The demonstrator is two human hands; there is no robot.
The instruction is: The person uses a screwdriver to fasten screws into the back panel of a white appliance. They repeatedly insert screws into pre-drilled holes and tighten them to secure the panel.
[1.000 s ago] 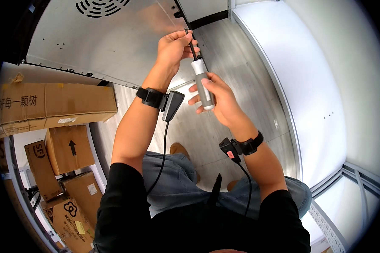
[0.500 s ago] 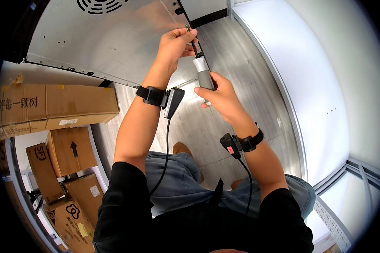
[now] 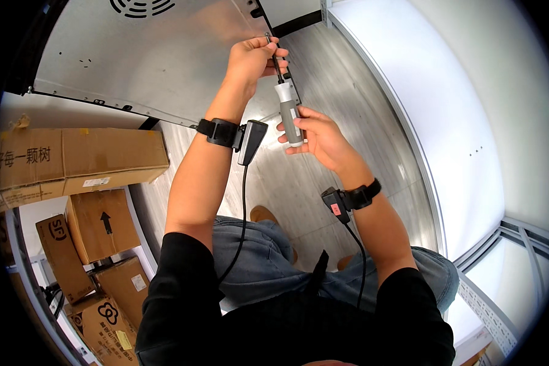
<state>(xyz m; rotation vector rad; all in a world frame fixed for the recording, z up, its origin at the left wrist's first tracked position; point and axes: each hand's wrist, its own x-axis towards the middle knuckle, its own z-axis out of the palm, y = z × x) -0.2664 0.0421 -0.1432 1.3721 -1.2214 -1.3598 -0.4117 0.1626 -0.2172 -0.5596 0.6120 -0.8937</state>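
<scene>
Upper centre of the frame: the right hand (image 3: 314,135) is clenched around the grey handle of the screwdriver (image 3: 288,110), while the left hand (image 3: 251,60) pinches its thin dark shaft near the tip, right at the edge of the metal panel (image 3: 140,61), cardboard boxes (image 3: 73,158) stacked far left

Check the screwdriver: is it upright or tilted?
Tilted. The screwdriver leans, tip up-left between the left hand fingers, handle lower-right in the right hand.

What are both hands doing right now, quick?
Left hand: closed, pinching the thin black shaft of the screwdriver.
Right hand: closed around the grey-and-white cylindrical screwdriver handle.
</scene>
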